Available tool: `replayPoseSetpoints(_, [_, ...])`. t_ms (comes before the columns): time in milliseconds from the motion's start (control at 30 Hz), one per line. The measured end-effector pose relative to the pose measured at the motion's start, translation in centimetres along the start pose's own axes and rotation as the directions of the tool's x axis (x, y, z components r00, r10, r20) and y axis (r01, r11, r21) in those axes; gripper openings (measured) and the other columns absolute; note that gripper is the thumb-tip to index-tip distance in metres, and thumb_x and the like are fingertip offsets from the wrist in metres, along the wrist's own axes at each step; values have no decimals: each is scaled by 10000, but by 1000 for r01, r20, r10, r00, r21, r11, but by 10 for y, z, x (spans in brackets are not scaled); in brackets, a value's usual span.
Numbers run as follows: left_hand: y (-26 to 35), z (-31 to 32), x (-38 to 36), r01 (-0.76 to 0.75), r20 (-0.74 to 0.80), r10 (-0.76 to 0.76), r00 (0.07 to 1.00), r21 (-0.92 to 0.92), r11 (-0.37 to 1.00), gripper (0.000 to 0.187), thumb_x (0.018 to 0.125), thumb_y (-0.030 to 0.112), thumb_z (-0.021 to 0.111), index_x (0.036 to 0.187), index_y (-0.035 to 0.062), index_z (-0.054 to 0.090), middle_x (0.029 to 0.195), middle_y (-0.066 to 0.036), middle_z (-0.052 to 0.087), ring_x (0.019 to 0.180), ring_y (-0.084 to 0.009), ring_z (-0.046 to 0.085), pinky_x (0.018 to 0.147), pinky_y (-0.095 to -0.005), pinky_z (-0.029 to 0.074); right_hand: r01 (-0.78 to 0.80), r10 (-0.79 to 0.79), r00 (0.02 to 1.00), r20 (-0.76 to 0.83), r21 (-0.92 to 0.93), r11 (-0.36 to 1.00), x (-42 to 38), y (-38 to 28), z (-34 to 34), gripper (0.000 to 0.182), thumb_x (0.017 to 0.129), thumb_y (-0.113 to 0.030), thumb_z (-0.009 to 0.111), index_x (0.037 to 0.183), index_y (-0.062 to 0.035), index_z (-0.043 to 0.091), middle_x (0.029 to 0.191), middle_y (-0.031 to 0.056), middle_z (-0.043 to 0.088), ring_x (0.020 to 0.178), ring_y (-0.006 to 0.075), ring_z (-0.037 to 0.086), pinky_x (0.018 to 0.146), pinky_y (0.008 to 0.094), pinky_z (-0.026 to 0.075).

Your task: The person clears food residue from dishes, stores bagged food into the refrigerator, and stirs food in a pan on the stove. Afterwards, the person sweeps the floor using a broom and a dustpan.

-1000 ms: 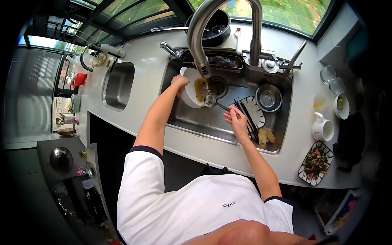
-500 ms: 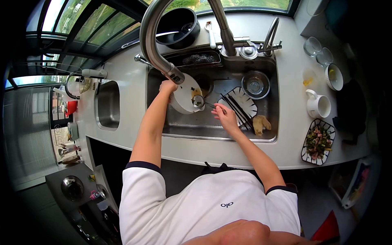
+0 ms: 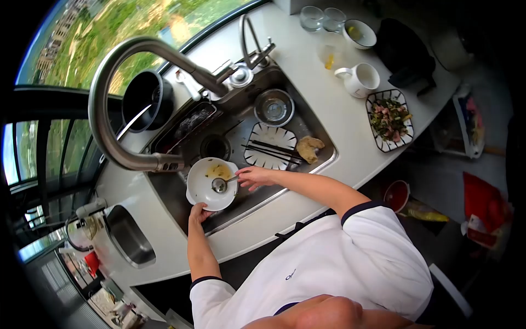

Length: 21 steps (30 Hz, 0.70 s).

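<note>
My left hand (image 3: 200,213) grips the near rim of a white bowl (image 3: 204,193) over the left part of the sink. Bits of food and some yellowish liquid show inside the bowl. A metal ladle (image 3: 219,185) has its round head in the bowl, and my right hand (image 3: 254,177) holds its handle between the fingers. To the right in the sink, dark chopsticks (image 3: 274,152) lie across a white striped plate (image 3: 263,133). Beside them are a yellowish cloth or sponge-like piece (image 3: 309,149) and a metal bowl (image 3: 274,108).
A large curved faucet (image 3: 98,118) arches over the sink's left side. Behind it stands a black pot (image 3: 148,101). On the right counter are a white mug (image 3: 361,80), glasses (image 3: 312,18), a small bowl (image 3: 360,34) and a plate of food (image 3: 389,120).
The view has turned and shifted. The white bowl was tilted near the faucet and now sits more level and nearer to me, its inside facing up. My left hand is now at its near rim.
</note>
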<state>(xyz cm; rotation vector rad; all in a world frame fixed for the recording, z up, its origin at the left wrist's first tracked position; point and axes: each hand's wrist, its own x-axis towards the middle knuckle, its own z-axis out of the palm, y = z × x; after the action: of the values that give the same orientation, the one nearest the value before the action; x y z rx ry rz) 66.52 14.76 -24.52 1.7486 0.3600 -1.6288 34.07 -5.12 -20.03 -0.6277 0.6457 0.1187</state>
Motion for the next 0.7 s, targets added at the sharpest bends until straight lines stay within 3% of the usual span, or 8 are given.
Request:
replayPoseSetpoints(233, [-14, -13, 29, 69, -173, -66, 983, 11, 998, 409, 793, -35, 488, 1194, -9, 414, 1161, -204, 506, 1035, -387, 560, 844, -548, 512, -70, 27, 971, -237, -172, 983, -6, 5, -3, 522, 847, -174, 626, 1329, -142, 428, 1075, 85, 572, 890, 184, 590, 737, 348, 537])
replayPoseSetpoints(300, [-12, -5, 26, 94, -254, -82, 964, 38, 995, 376, 812, -4, 522, 1179, 1, 438, 1141, -197, 520, 1006, -363, 579, 807, -531, 528, 109, -323, 891, -319, -541, 834, -39, -10, 0, 453, 832, -143, 619, 1258, -70, 484, 955, 110, 612, 817, 203, 610, 710, 315, 513])
replayPoseSetpoints(367, [-3, 5, 12, 43, -333, 27, 943, 203, 978, 440, 813, 118, 611, 1213, 5, 466, 1103, -191, 546, 951, -346, 602, 769, -500, 522, 369, -759, 635, -141, -808, 460, -108, -28, 2, 395, 834, -133, 610, 1206, -37, 522, 907, 120, 623, 784, 218, 616, 699, 308, 496])
replayPoseSetpoints(467, [4, 9, -14, -141, -337, 387, 858, 571, 809, 548, 789, 211, 645, 1255, -15, 468, 1102, -218, 543, 955, -358, 580, 829, -465, 473, 404, -938, 326, -116, -880, 249, -249, -50, -10, 229, 849, -106, 577, 1067, -40, 604, 902, 110, 629, 748, 241, 619, 675, 316, 491])
replayPoseSetpoints(533, [5, 58, -53, -183, -333, 839, 430, 878, 443, 506, 798, 193, 624, 1231, -25, 482, 1101, -217, 541, 994, -346, 555, 858, -432, 455, 151, -943, 67, -327, -930, 334, -323, -37, -35, 205, 815, -62, 612, 1018, -34, 613, 869, 105, 605, 751, 260, 609, 665, 339, 485])
replayPoseSetpoints(567, [8, 100, -80, -104, -213, 964, 162, 967, 231, 485, 802, 183, 614, 1219, -30, 489, 1100, -216, 540, 1013, -340, 542, 872, -415, 445, -74, -944, -193, -269, -955, 287, -352, -28, -58, 209, 797, -50, 620, 1005, -33, 608, 877, 110, 585, 818, 281, 591, 704, 366, 475])
replayPoseSetpoints(633, [10, 188, -130, -381, -151, 986, 74, 909, 168, 435, 814, 153, 599, 1196, -33, 502, 1120, -198, 528, 1054, -316, 515, 893, -378, 430, -399, -832, -466, -302, -767, 502, -403, -5, -99, 286, 785, -59, 617, 1066, -32, 574, 975, 131, 563, 932, 327, 534, 824, 405, 431])
replayPoseSetpoints(700, [1, 272, -159, -696, -100, 978, 184, 689, 202, 372, 828, 108, 586, 1173, -16, 523, 1146, -160, 520, 1036, -276, 529, 874, -358, 439, -437, -751, -556, -356, -643, 629, -426, 35, -160, 368, 788, -139, 645, 1120, -18, 542, 1005, 155, 569, 905, 320, 557, 805, 394, 449])
